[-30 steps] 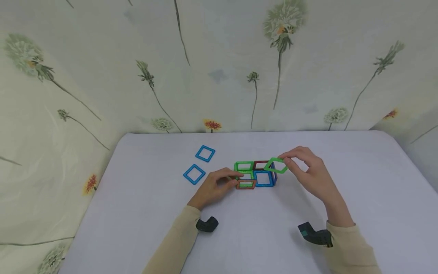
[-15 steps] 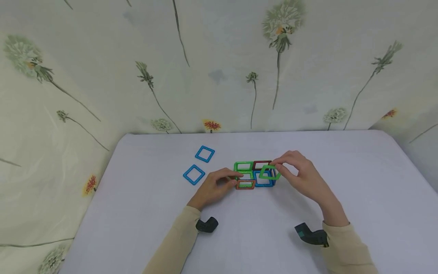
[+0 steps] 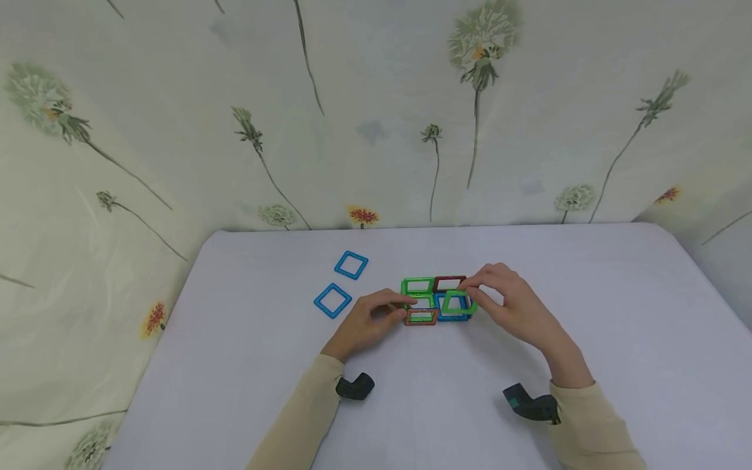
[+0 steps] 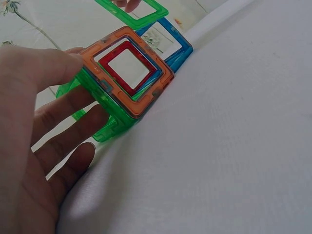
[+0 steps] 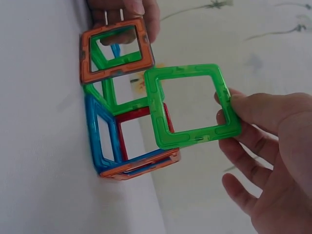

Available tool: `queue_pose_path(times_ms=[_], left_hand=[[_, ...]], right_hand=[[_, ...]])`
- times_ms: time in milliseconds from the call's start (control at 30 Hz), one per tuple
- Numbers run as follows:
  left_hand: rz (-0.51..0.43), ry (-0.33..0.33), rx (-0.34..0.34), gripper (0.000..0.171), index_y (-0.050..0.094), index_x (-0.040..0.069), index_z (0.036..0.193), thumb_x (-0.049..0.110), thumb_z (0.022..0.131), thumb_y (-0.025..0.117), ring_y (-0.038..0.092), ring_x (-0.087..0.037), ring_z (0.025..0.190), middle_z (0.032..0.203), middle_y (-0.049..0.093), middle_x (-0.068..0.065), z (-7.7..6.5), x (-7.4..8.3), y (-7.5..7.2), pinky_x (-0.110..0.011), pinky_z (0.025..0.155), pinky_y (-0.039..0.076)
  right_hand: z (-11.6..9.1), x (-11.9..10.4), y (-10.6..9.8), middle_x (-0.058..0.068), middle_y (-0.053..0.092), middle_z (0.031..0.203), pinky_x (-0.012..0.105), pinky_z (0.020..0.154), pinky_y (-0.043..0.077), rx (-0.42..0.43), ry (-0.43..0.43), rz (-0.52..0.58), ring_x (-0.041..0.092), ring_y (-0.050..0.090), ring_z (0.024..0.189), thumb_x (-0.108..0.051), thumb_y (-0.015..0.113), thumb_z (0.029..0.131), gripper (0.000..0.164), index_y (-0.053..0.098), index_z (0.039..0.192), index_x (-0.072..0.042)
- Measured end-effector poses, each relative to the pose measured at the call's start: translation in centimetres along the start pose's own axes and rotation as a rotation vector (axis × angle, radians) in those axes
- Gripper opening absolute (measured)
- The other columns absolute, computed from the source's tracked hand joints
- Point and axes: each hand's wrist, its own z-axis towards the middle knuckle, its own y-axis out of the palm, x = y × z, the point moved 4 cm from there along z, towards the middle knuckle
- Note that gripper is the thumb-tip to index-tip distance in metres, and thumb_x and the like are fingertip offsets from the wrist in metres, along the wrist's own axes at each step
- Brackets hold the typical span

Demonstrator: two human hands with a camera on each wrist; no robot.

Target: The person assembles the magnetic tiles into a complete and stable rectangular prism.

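Note:
A box-like build of square magnetic tiles stands on the white table, with green, blue, red and orange frames. My left hand holds its left end, thumb on the upright orange tile and fingers at the green side. My right hand pinches a loose green magnetic tile by one edge, between thumb and fingers. In the head view that tile overlaps the blue tile at the build's right half. The red tile forms part of the back. An orange tile closes the right end.
Two loose blue square tiles lie flat left of the build, one farther back and one nearer. The white tabletop ends at a flower-printed cloth behind. Black wrist devices stick out from both sleeves.
My right hand has brought the green tile left and down, from beyond the build's right end to over its right half. The left hand stays on the build.

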Motion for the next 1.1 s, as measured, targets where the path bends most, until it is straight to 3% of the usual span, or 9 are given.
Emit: queue_pose_path(times_ms=[267,433,667,867,1100], left_hand=[[0.007,-0.013,0.012,0.027,0.064,0.028,0.118,0.02,0.093,0.06,0.057,-0.006,0.099,0.114,0.064,0.009,-0.1,0.3,0.0,-0.028,0.091,0.048],[0.002,0.003,0.003,0.027,0.065,0.016,0.119,0.013,0.093,0.059,0.057,-0.009,0.098,0.114,0.065,-0.003,-0.1,2.0,-0.4,-0.028,0.091,0.049],[-0.01,0.024,-0.02,0.026,0.064,0.011,0.119,0.012,0.093,0.058,0.058,-0.01,0.097,0.113,0.066,-0.008,-0.2,3.5,-1.0,-0.027,0.089,0.049],[-0.006,0.028,-0.012,0.026,0.065,0.011,0.119,0.011,0.093,0.058,0.058,-0.011,0.096,0.113,0.066,-0.009,-0.2,3.3,-0.9,-0.026,0.089,0.049],[0.002,0.002,0.009,0.026,0.064,0.026,0.119,0.02,0.094,0.059,0.057,-0.008,0.098,0.114,0.065,0.003,0.0,0.6,0.0,-0.027,0.09,0.048]], right_hand=[[0.1,0.2,0.5,-0.009,0.064,0.093,0.026,0.077,0.042,-0.013,-0.019,0.002,0.004,0.049,0.095,-0.002,0.07,0.081,0.024,0.069,0.1,-0.017],[0.1,0.3,0.7,-0.01,0.063,0.092,0.025,0.078,0.04,-0.009,-0.025,-0.001,0.005,0.048,0.094,0.0,0.07,0.08,0.024,0.069,0.099,-0.016],[0.1,0.5,1.1,-0.01,0.063,0.089,0.026,0.077,0.04,-0.002,-0.033,-0.004,0.009,0.05,0.091,0.001,0.07,0.08,0.023,0.07,0.097,-0.015],[0.1,0.6,1.4,-0.009,0.063,0.089,0.028,0.079,0.039,-0.013,-0.039,-0.011,0.011,0.051,0.091,0.0,0.07,0.081,0.021,0.07,0.095,-0.015],[0.0,0.7,1.6,-0.009,0.062,0.088,0.027,0.078,0.039,-0.017,-0.051,-0.011,0.01,0.051,0.09,0.0,0.071,0.08,0.019,0.071,0.094,-0.013]])
